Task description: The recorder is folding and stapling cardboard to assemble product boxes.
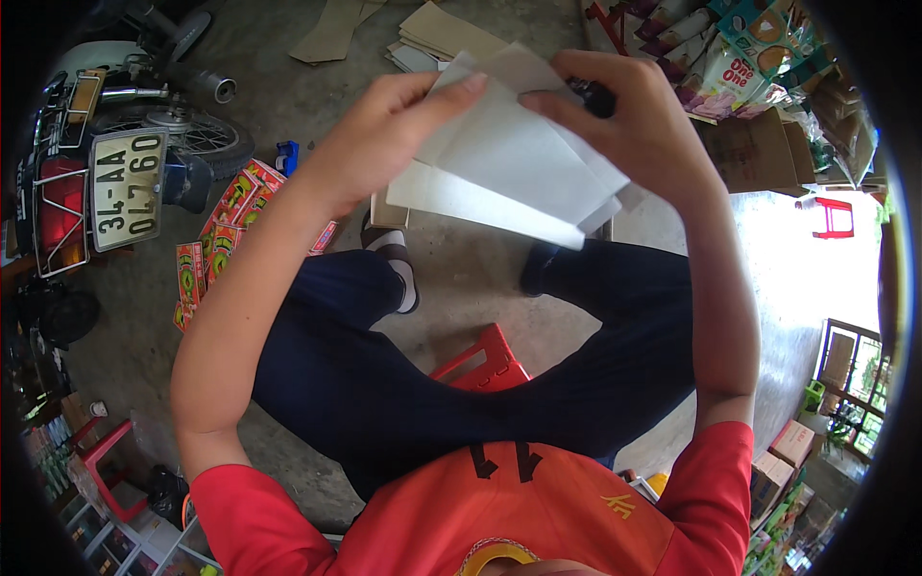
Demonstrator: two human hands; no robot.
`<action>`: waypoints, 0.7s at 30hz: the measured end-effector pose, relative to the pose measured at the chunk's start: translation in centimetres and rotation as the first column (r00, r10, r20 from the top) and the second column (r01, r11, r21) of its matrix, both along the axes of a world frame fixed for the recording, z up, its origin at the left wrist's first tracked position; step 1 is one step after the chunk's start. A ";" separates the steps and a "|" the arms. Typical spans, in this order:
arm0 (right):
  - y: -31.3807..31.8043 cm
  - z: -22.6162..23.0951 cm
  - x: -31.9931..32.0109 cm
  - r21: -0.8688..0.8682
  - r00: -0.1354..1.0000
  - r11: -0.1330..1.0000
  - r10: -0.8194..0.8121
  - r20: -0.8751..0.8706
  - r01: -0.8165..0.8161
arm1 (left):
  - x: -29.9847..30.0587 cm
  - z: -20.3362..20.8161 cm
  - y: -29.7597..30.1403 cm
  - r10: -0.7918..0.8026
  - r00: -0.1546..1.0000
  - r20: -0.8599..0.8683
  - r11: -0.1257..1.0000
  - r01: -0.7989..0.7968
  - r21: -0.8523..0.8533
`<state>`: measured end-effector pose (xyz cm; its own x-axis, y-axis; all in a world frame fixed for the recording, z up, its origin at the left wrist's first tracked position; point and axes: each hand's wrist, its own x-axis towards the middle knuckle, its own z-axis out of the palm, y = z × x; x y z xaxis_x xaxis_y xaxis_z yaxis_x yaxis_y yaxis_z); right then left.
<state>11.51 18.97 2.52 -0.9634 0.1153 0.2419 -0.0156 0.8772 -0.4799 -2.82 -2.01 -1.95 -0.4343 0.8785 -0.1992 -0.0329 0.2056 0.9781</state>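
Observation:
Several thin whitish sheets (523, 158), some of them translucent, are held up in front of me, fanned and overlapping. My left hand (384, 134) grips their left edge, thumb on top. On the upper right side, my right hand (643, 120) pinches the sheets between thumb and fingers. A small black object (595, 98) shows within the curl of my right hand; its kind is too hidden to tell. The sheets cover part of a light brown cardboard piece (388, 211) near my foot.
A motorcycle (163, 130) stands at the left. Red-and-green boxes (226, 230) lie on the floor beside a blue object (287, 156). Flat cardboard (447, 34) lies ahead. A brown carton (754, 154) and colourful packages (740, 67) fill the far right. Beneath me is a red stool (492, 360).

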 end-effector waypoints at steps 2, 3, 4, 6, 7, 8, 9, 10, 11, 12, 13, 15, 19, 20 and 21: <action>2.2 -0.6 0.3 -0.105 0.999 0.993 -0.051 -0.004 0.051 | 0.0 0.8 -0.1 -0.010 0.996 0.094 0.988 -0.005 0.152; 2.0 -0.6 0.2 -0.105 0.999 0.993 -0.051 -0.004 0.050 | -0.5 1.1 -0.5 -0.167 0.901 0.400 0.943 0.028 0.332; 1.6 -0.6 -0.1 -0.257 0.988 0.958 -0.142 -0.056 0.123 | -1.0 1.2 -0.8 -0.357 0.697 0.622 0.865 -0.005 0.501; 0.8 -0.1 -0.6 -0.407 0.967 0.895 -0.239 -0.092 0.183 | -0.7 1.0 -0.9 -0.388 0.733 0.558 0.853 0.056 0.520; 0.4 0.9 -0.8 -0.483 0.965 0.842 -0.259 0.031 0.241 | 0.8 1.3 -0.5 -0.174 0.896 0.409 0.916 -0.005 0.400; 0.1 1.5 -0.8 -0.547 0.952 0.779 -0.265 0.154 0.305 | 1.9 1.4 -0.1 0.040 0.978 0.204 0.951 -0.100 0.292; 0.0 1.6 -0.4 -0.547 0.951 0.778 -0.268 0.153 0.308 | 2.3 1.6 0.4 0.099 0.995 0.010 0.963 -0.098 0.253; -0.2 1.6 -0.1 -0.488 0.977 0.850 -0.209 0.034 0.199 | 2.5 1.6 0.6 0.096 0.995 0.010 0.963 -0.095 0.252; -0.3 1.5 0.1 -0.411 0.988 0.907 -0.136 -0.079 0.092 | 2.6 1.5 0.7 0.121 0.993 0.005 0.959 -0.119 0.257; 0.1 1.1 0.1 -0.413 0.987 0.906 -0.136 -0.079 0.092 | 2.6 1.4 0.8 0.149 0.989 0.000 0.955 -0.143 0.261; 0.7 0.5 0.0 -0.393 0.987 0.915 -0.137 -0.079 0.095 | 2.8 1.2 1.0 0.148 0.989 -0.001 0.955 -0.143 0.260; 0.8 0.1 0.1 -0.374 0.988 0.922 -0.137 -0.077 0.099 | 2.9 0.7 1.2 0.250 0.968 -0.020 0.914 -0.229 0.335; 1.3 0.2 0.3 -0.233 0.991 0.964 -0.130 -0.003 0.126 | 2.5 0.2 1.2 0.256 0.954 -0.157 0.935 -0.203 0.290; 1.7 0.2 0.3 -0.194 0.994 0.976 -0.089 0.060 0.099 | 2.4 0.1 1.2 0.261 0.947 -0.187 0.937 -0.201 0.287; 1.8 0.3 0.4 -0.193 0.995 0.976 -0.088 0.056 0.097 | 2.5 0.3 1.2 0.268 0.937 -0.223 0.937 -0.200 0.288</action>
